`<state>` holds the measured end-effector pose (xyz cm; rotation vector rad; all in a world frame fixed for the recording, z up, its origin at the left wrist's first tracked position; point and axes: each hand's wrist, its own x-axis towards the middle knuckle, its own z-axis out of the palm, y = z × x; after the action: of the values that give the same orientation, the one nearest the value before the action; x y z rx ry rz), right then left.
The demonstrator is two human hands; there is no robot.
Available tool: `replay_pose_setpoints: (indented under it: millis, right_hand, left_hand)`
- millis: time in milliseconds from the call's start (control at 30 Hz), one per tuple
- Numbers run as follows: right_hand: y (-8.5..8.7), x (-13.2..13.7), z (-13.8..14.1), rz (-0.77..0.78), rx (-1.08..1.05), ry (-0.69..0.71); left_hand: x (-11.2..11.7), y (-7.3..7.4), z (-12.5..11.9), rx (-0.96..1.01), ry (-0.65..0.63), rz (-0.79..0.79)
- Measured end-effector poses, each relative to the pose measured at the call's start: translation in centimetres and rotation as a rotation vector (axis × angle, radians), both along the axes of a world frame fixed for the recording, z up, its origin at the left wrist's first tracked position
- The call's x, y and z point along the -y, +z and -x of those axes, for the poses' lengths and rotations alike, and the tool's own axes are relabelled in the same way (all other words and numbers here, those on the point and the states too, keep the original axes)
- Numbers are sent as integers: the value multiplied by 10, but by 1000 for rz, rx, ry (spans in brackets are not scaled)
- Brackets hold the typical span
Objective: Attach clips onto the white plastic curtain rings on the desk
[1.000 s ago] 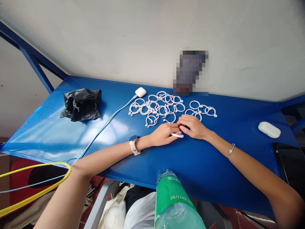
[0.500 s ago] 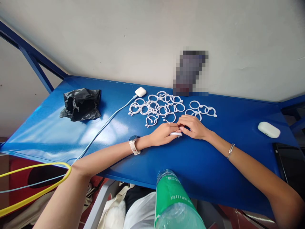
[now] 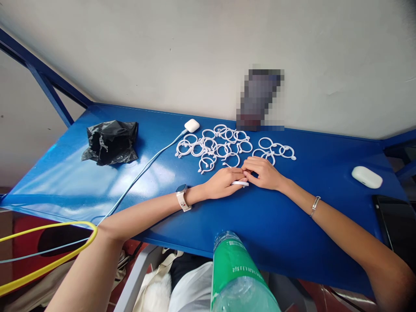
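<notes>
My left hand (image 3: 222,183), with a watch on its wrist, is closed on a white plastic curtain ring (image 3: 240,184), seen nearly edge-on below its thumb. Its fingertips meet those of my right hand (image 3: 261,173), which is bent into a pinch. What lies between the right fingertips is hidden. Just beyond my hands, several loose white curtain rings (image 3: 222,150) overlap in a pile, each with a small eyelet. A smaller group of the same rings (image 3: 278,149) lies to the right, partly behind my right hand.
On the blue table (image 3: 182,225), a crumpled black plastic bag (image 3: 112,141) sits at left. A white charger (image 3: 191,125) with its pale blue cable (image 3: 139,180) lies at the back. At right are a white case (image 3: 367,177) and a dark device (image 3: 394,225). A green-labelled bottle (image 3: 235,264) stands in front.
Hardly anything differs. The right thumb and fingertips have shifted slightly against the left fingers; the curtain ring stays in my left hand.
</notes>
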<state>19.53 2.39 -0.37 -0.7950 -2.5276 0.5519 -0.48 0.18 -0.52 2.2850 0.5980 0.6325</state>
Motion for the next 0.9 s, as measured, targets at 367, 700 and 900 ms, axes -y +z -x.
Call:
replay_pose_setpoints:
  millis: [367, 700, 900]
  right_hand:
    - [-1, 0, 1, 7, 10, -12]
    - [-1, 0, 0, -17, 22, -17]
    - [-1, 0, 0, -20, 28, -21]
  left_hand:
    - [1, 2, -1, -46, 5, -69]
    - [1, 4, -1, -85, 1, -74]
    - [1, 3, -1, -89, 0, -89]
